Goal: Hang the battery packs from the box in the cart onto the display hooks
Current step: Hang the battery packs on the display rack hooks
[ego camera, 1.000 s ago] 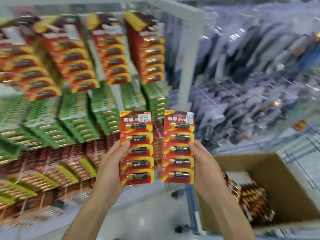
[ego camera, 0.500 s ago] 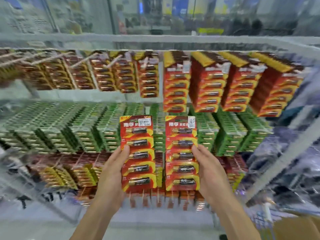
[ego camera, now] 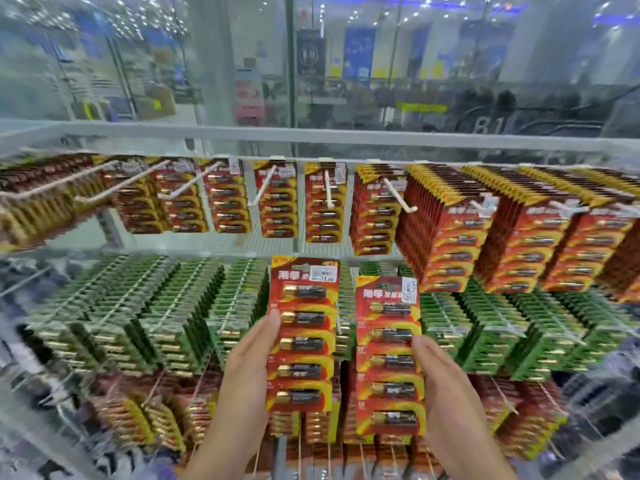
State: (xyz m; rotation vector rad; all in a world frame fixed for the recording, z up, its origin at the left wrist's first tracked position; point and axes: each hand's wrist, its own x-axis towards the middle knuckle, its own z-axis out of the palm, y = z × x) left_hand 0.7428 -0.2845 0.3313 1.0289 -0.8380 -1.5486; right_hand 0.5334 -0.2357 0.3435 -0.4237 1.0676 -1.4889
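Beyond the rack, a glass wall (ego camera: 346, 81) shows a blurred shop floor, with "B1" (ego camera: 489, 126) readable at the right. The view has tipped upward since half a second ago, so much more of that glass is visible, and the box seen a second ago is out of frame.

The two packs were level with each other half a second ago. Now the left pack (ego camera: 303, 337) sits higher than the right pack (ego camera: 389, 358), and a narrow gap separates them. Both are upright in front of the green packs (ego camera: 173, 317) of the middle row, below the top row of red packs (ego camera: 450, 244).

The left hand (ego camera: 249, 372) grips its pack by the left edge, with the thumb on the front and the other fingers hidden behind. The right hand (ego camera: 446, 407) grips the right pack in the same way by its right edge.

The display hooks (ego camera: 329, 190) of the top row are white, and their bare ends point outward over the thinner stacks.

Each held pack is a red and yellow strip of five batteries with white Chinese characters at the top (too blurred to read safely). The left pack's price sticker (ego camera: 323, 273) reads "12.00"; the sticker on the right pack is illegible.
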